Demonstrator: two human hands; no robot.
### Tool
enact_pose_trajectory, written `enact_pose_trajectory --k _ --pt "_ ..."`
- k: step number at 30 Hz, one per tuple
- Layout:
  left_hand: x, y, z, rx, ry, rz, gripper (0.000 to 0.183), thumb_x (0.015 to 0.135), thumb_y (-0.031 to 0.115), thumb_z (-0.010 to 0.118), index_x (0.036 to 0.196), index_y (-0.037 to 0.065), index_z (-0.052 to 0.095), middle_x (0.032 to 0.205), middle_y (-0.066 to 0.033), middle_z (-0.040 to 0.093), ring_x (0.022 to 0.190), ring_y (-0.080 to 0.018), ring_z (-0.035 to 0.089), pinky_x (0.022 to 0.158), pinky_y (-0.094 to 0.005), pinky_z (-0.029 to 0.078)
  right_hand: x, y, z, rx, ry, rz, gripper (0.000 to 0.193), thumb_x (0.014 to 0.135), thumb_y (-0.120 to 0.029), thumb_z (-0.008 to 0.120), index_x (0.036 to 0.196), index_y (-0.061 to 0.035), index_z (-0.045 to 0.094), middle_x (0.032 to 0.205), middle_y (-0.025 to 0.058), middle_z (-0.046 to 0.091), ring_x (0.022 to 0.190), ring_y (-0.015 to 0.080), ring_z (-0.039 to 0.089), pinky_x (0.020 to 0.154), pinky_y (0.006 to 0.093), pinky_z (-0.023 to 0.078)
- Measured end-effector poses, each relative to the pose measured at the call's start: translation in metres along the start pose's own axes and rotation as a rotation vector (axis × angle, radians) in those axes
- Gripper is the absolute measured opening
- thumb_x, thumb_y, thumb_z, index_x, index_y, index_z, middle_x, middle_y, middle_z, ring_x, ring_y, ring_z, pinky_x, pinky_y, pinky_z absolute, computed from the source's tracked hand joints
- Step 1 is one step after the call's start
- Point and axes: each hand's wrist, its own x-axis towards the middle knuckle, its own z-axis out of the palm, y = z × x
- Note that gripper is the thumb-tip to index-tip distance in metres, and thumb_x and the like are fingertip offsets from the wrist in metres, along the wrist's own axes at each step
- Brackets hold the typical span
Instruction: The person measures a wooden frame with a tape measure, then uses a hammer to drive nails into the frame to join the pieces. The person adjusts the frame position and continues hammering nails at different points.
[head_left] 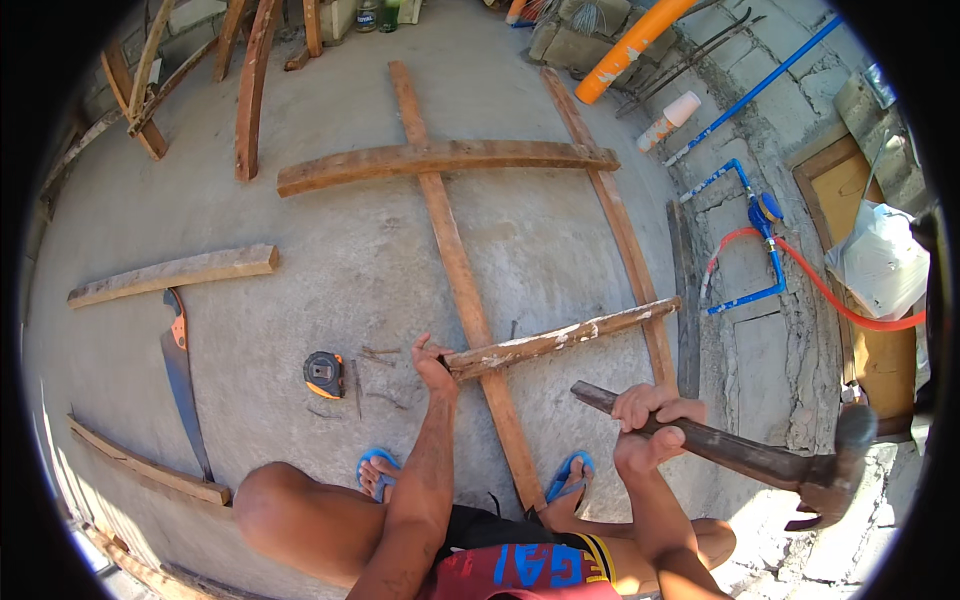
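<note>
A person crouches on a bare concrete floor, seen from above, knees and blue flip-flops at six o'clock

The left hand (432,362), just below centre, is closed on the near end of a paint-flecked wooden slat (560,337), pinning it where it crosses a long upright batten (462,280). The slat runs away toward three o'clock, its far end touching a second long batten (618,225)

The right hand (650,425), at about four o'clock, is wrapped tight round the wooden handle of a claw hammer (830,470), held raised out to the right with its dark steel head well clear of the wood

A curved plank (440,160) already lies across both battens at twelve o'clock, so the frame looks partly laid out; whether that upper plank is nailed cannot be made out. The lower slat appears placed but not yet fixed, since the hand is holding it in position

At about eight o'clock from the left hand, an orange and black tape measure (323,374) sits on the floor, with what seem to be a few loose nails (375,355) just beside it. Further toward nine o'clock lie a handsaw (180,375) and a short loose board (175,275)

At two to three o'clock, blue pipes (745,200) and an orange hose (840,305) run along a rough block wall, and a fat orange pipe (630,45) leans at one o'clock
</note>
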Motion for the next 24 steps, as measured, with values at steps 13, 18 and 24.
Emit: enact_pose_trajectory --k 13,18,24 --pt "0.013 -0.006 0.004 -0.012 0.033 0.039 0.046 0.075 0.006 0.042 0.119 -0.003 0.05 0.066 -0.0023 0.048 0.065 -0.0175 0.052 0.07 -0.0336 0.045 0.043 -0.046 0.015 -0.293 -0.199 0.077 0.038 0.097 -0.04 0.061 0.086 -0.0065 0.046 0.066 0.0071 0.05 0.05 0.0149 0.046 0.048 0.0316 0.041" --pt "0.01 0.003 0.009 -0.059 0.048 0.004 0.047 0.073 0.006 0.043 0.119 -0.001 0.051 0.068 -0.0032 0.051 0.065 -0.0185 0.052 0.072 -0.0347 0.045 -0.028 0.017 0.011 -1.092 -0.45 0.54 0.038 0.094 -0.035 0.062 0.099 0.0017 0.05 0.072 0.0248 0.062 0.064 0.0408 0.063 0.058 0.0431 0.05" --pt "0.006 0.01 0.012 0.035 -0.023 -0.134 0.046 0.074 0.009 0.044 0.118 0.001 0.055 0.07 -0.0022 0.048 0.068 -0.0186 0.052 0.073 -0.0346 0.045 -0.071 -0.015 -0.071 -1.249 -0.389 0.828 0.039 0.087 -0.036 0.072 0.087 0.0013 0.061 0.065 0.0212 0.063 0.059 0.0382 0.065 0.053 0.0435 0.048"
